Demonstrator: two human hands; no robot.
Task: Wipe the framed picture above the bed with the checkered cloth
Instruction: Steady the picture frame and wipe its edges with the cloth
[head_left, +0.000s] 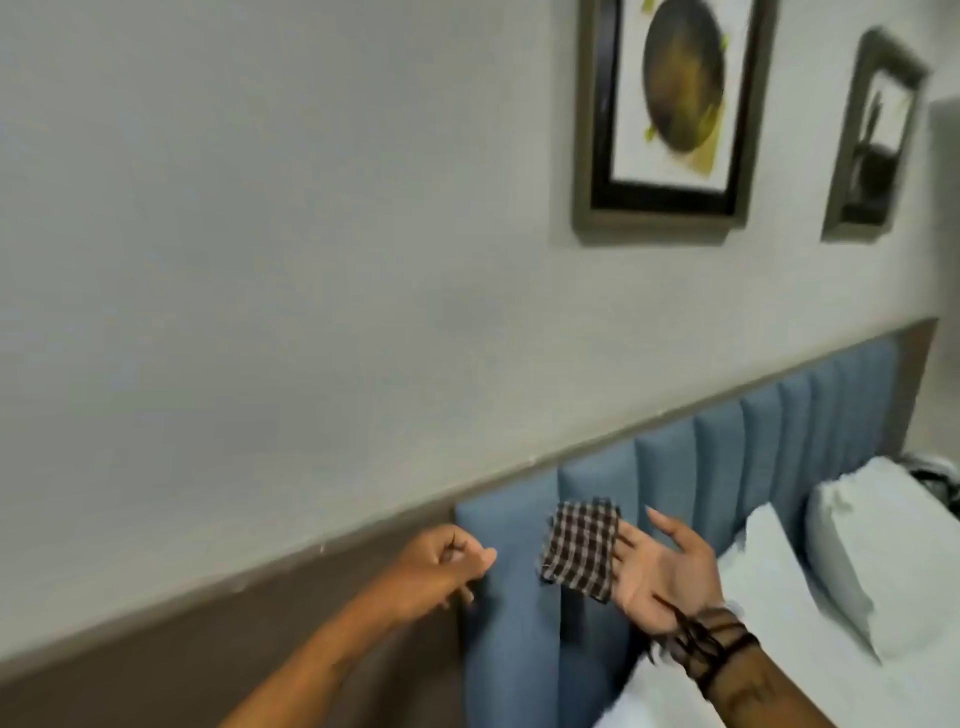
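A framed picture (670, 109) with a dark round shape on white hangs high on the grey wall, well above my hands. The folded brown-and-white checkered cloth (579, 548) lies across the fingers of my right hand (657, 571), which is held palm up in front of the blue headboard (519, 623). My left hand (447, 564) is to the left of the cloth, apart from it, fingers loosely curled with nothing in them.
A second, smaller framed picture (875, 135) hangs to the right of the first. White pillows (878, 545) lie on the bed at the lower right. A brown wooden band (260, 639) runs along the wall beside the headboard.
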